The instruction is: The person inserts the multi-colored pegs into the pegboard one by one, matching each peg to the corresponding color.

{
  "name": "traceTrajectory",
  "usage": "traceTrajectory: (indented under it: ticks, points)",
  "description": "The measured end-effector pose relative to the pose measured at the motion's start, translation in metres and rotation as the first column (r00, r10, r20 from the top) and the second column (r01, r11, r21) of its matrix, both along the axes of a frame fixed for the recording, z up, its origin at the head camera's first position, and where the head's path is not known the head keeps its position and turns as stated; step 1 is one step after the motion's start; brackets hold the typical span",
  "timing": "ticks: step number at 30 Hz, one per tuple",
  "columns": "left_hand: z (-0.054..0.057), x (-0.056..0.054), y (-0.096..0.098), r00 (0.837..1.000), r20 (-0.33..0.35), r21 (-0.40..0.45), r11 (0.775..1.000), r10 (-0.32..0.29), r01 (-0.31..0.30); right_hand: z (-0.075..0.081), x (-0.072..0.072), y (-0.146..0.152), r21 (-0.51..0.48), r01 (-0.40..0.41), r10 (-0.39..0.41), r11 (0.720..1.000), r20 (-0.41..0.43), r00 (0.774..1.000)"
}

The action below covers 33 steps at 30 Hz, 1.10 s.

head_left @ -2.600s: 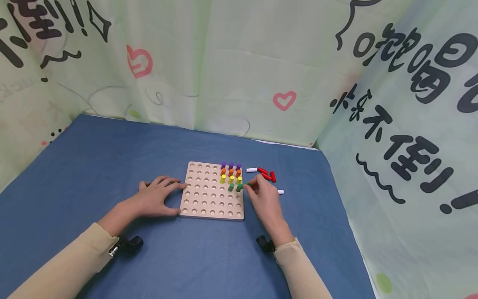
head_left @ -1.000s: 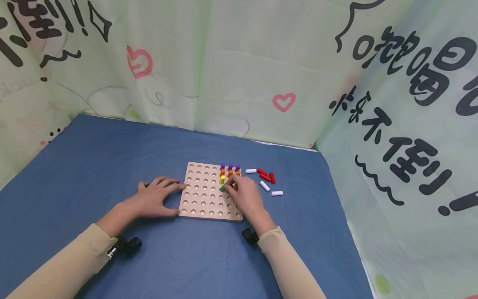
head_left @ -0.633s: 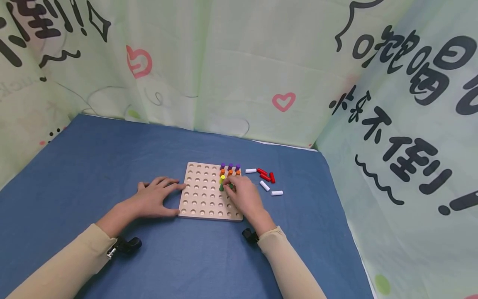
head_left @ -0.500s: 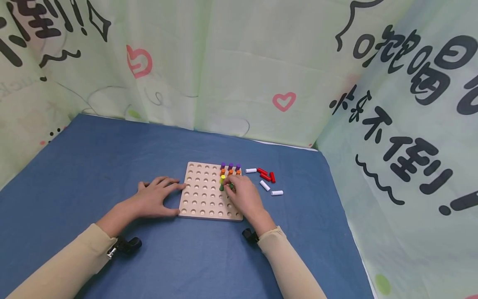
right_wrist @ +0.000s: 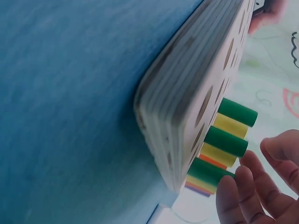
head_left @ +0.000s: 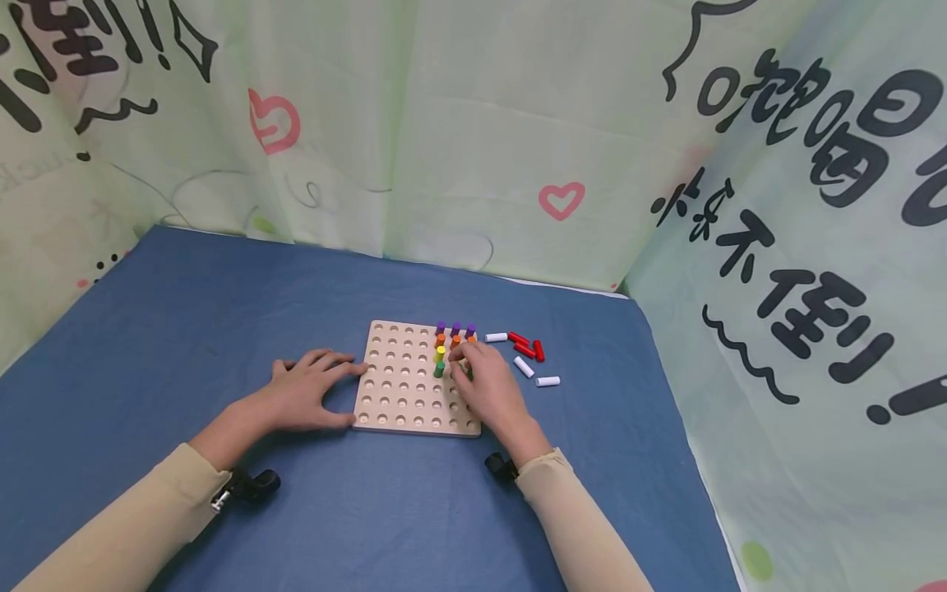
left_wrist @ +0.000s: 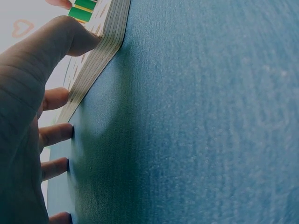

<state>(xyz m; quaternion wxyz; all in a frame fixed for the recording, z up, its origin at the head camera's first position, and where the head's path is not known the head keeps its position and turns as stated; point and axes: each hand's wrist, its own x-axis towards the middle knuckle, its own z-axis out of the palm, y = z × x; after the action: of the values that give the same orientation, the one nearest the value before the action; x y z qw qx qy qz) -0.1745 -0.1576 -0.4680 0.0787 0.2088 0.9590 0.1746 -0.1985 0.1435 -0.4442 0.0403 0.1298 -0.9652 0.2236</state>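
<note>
A pale wooden pegboard (head_left: pixel 414 429) lies on the blue cloth. Purple pegs (head_left: pixel 455 330), orange pegs (head_left: pixel 440 340), yellow pegs (head_left: pixel 440 354) and green pegs (head_left: pixel 440 370) stand in rows at its far right part. Three green pegs (right_wrist: pixel 226 141) show upright in the right wrist view. Just above them is my right hand (head_left: pixel 490 386), fingers loosely bent with nothing between thumb and fingertips; it hides part of the rows in the head view. My left hand (head_left: pixel 307 395), fingers spread, touches the board's left edge with thumb and index finger.
Right of the board lie several loose red pegs (head_left: pixel 524 350) and three white pegs (head_left: pixel 547 381). Blue cloth (head_left: pixel 333 526) covers the table. Printed curtains (head_left: pixel 473 123) hang behind and at both sides.
My right hand brought a green peg leftward across the board; it now stands upright at the left end of its row. The hand has let go and drawn slightly right. My left hand stayed put.
</note>
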Motion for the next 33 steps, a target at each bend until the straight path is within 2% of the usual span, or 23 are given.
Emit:
traceTrajectory:
  ticks: [10,18,25,28,33]
  points:
    - [-0.004,0.000,-0.003,1.000,-0.006,-0.010,1.000,0.014,-0.014,-0.001,-0.003,0.018,0.037,0.009,-0.007,0.999,-0.054,0.999]
    - [-0.003,0.001,-0.004,1.000,0.000,-0.018,1.000,0.013,-0.013,-0.004,-0.002,0.045,0.082,0.056,-0.052,0.995,-0.050,0.997]
    - [-0.002,0.001,-0.004,1.000,0.013,-0.014,1.000,0.005,-0.005,-0.012,0.000,0.083,0.179,0.110,-0.103,0.978,-0.050,0.993]
    - [-0.002,0.000,-0.003,1.000,0.022,-0.011,1.000,0.003,-0.003,-0.015,0.003,0.101,0.210,0.112,-0.111,0.971,-0.019,0.994]
    - [-0.001,-0.001,-0.001,1.000,0.027,-0.010,1.000,0.009,-0.008,-0.017,0.009,0.121,0.234,0.099,-0.121,0.967,0.081,0.989]
